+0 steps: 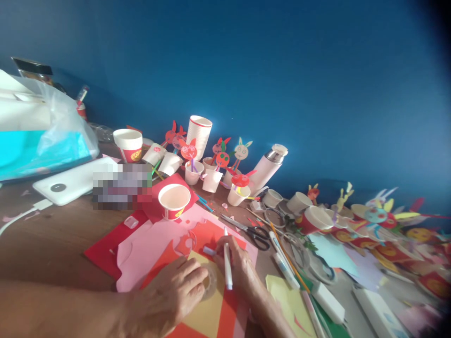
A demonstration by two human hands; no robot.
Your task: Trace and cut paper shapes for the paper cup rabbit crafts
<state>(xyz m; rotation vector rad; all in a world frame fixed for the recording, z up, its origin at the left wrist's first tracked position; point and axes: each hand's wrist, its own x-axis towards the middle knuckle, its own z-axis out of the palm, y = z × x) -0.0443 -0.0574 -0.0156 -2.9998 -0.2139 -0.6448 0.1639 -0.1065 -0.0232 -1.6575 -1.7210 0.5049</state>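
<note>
My left hand (181, 288) presses a roll of clear tape (211, 281) onto a sheet of yellow paper (200, 317), its fingers curled over the roll's near side. My right hand (237, 260) is closed around a white marker (228, 267), which slants across the fingers. A small pale purple cap (209, 251) shows at the right fingertips; whether they touch it I cannot tell. Under both hands lie orange paper (230, 324) and pink paper (136, 251). Red cut-out scraps (186, 244) rest just beyond the left hand.
A paper cup (174, 202) stands beyond the hands, with black-handled scissors (259, 234) to the right. Farther back are cups with paper animal faces (188, 149), a stack of cups (199, 136) and a thermos (266, 166). A white power bank (75, 180) lies left.
</note>
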